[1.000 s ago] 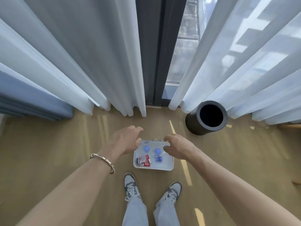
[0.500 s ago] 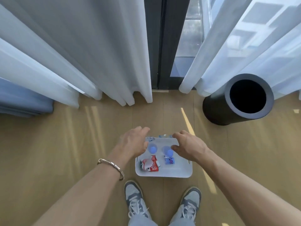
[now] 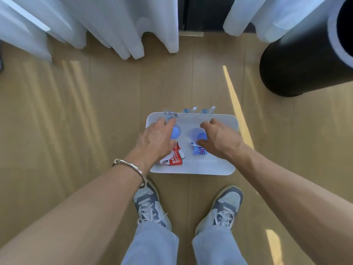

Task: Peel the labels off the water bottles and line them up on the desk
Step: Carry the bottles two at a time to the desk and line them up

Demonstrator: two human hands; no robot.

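Note:
A white tray sits on the wooden floor just ahead of my feet. Two clear bottles stand in it, seen from above by their blue caps: the left cap and the right cap. A crumpled red label and a blue label lie in the tray nearer to me. My left hand hovers over the left cap, fingers apart, partly hiding it. My right hand is beside the right cap, thumb touching or nearly touching it. Blue-printed clear pieces show beyond the far rim.
A tall black cylindrical bin stands at the far right. White curtains hang to the floor behind the tray. My two grey and white shoes stand close to the tray's near edge.
The view has dropped much closer to the floor. Both hands have come down from above the tray's far edge to the two blue caps.

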